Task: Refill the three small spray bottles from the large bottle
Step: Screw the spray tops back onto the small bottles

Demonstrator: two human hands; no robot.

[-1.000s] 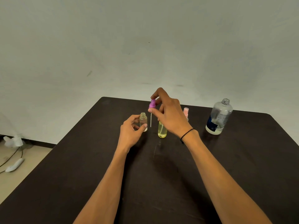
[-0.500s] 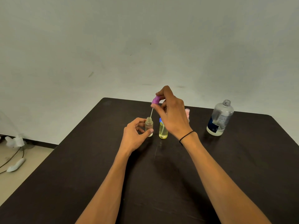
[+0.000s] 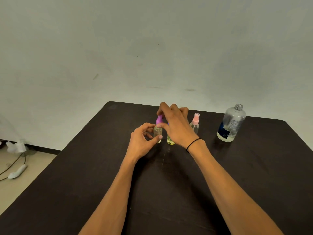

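My left hand (image 3: 141, 141) grips a small clear spray bottle (image 3: 158, 134) standing on the dark table (image 3: 254, 175). The purple spray cap (image 3: 159, 119) sits on that bottle's neck, pinched by the fingers of my right hand (image 3: 177, 126). Just right of it stands a second small bottle with yellow liquid (image 3: 170, 140), mostly hidden behind my right hand. A third small bottle with a pink cap (image 3: 195, 122) stands further right. The large clear bottle (image 3: 231, 123), uncapped, with a dark label and little liquid at the bottom, stands at the far right.
A grey wall rises behind the table's far edge. On the floor at the left lie white objects (image 3: 17, 146) and cables. The near half of the table holds only my forearms.
My right hand has lowered the purple cap with its dip tube into the small bottle held by my left hand; the cap now rests on the neck.
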